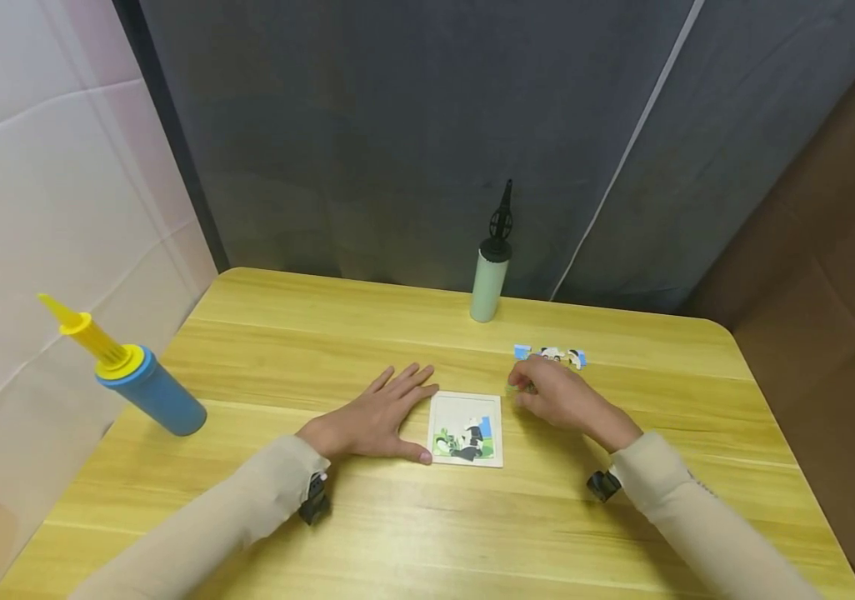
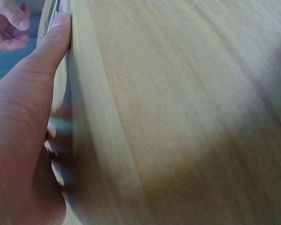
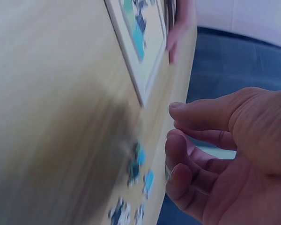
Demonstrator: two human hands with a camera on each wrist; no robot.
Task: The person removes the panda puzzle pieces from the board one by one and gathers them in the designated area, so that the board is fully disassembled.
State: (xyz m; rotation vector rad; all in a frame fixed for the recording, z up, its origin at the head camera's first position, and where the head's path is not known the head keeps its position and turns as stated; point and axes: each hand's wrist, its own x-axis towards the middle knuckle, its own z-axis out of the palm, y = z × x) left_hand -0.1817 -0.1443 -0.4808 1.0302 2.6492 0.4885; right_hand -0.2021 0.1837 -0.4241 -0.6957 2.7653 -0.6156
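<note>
Printed panda pieces lie in the lower part of my puzzle board (image 1: 452, 406). My left hand (image 1: 377, 418) rests flat on the table (image 1: 367, 525), fingers spread, thumb at the board's left edge. My right hand (image 1: 558, 396) curls near loose pieces (image 1: 576, 359); whether it pinches one, I cannot tell.

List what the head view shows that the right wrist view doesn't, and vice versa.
Head only: the blue pump with its yellow top, and the brown fabric at right.

Right wrist only: the palm side of the right hand; head sees its back.

Both: the partly filled puzzle tray, loose pieces, the left hand and the wooden table.
</note>
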